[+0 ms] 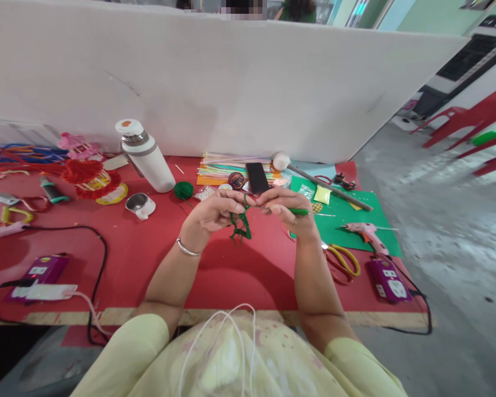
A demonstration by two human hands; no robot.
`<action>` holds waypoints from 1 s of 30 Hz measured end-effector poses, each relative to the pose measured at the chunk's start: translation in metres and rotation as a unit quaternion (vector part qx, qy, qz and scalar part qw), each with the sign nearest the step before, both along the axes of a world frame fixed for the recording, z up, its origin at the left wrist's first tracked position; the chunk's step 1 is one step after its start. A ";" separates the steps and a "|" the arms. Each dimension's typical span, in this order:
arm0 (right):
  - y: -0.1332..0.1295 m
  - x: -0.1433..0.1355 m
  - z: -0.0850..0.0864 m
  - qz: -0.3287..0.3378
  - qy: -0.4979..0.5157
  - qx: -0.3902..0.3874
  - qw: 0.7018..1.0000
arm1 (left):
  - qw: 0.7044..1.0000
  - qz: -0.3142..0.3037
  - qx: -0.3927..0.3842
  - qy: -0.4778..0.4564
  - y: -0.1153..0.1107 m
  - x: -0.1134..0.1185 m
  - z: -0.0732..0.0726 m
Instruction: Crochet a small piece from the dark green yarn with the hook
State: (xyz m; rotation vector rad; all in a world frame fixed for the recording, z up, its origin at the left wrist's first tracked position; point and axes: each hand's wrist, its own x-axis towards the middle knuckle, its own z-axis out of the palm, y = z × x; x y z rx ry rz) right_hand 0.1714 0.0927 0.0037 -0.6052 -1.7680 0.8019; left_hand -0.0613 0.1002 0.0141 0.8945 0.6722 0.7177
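Both hands are raised over the red tabletop, their fingertips nearly meeting. My left hand (215, 210) pinches a small piece of green crochet work (242, 227), which dangles below the fingers with loose yarn ends. A strand of the same green yarn loops up at the fingertips. My right hand (288, 208) grips a crochet hook (299, 212) by its green handle, the tip pointing left to the yarn. Its tip is too small to make out clearly. Beyond my left wrist lies a ball of dark green yarn (184, 191).
Behind the hands are a phone (257, 178), a multicoloured yarn ball (236, 180) and white beads (205, 193). A white thermos (146, 157) and a cup (140, 205) stand left. Scissors (344, 260), a glue gun (367, 236) and a purple power box (388, 280) lie right. A white partition (231, 82) rises behind.
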 end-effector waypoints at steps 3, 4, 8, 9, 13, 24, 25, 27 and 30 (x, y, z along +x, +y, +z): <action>-0.002 0.001 0.003 0.004 -0.016 0.017 1.000 | 1.000 -0.010 -0.021 -0.007 0.002 0.000 0.001; -0.003 0.001 0.004 0.004 -0.024 0.029 0.999 | 0.999 -0.012 -0.027 -0.012 0.002 0.000 0.001; -0.009 0.002 0.010 -0.026 -0.065 0.080 0.994 | 0.999 -0.015 -0.042 -0.022 0.003 0.000 0.002; -0.011 0.003 0.011 -0.035 -0.074 0.091 0.992 | 0.999 -0.010 -0.045 -0.022 0.003 0.000 0.002; -0.015 0.004 0.015 -0.027 -0.097 0.127 0.987 | 0.999 0.010 -0.051 -0.006 0.003 -0.001 0.002; -0.012 0.010 0.018 0.047 -0.050 0.035 0.997 | 0.997 -0.053 -0.055 0.005 0.007 0.002 -0.004; -0.013 0.011 0.018 0.051 -0.046 0.023 0.997 | 0.997 -0.057 -0.053 0.003 0.007 0.002 -0.004; -0.014 0.012 0.018 0.052 -0.038 -0.001 0.998 | 0.998 -0.049 -0.043 0.001 0.006 0.002 -0.005; -0.015 0.014 0.017 0.049 -0.020 -0.022 0.998 | 1.000 -0.014 -0.019 0.012 0.003 0.002 -0.004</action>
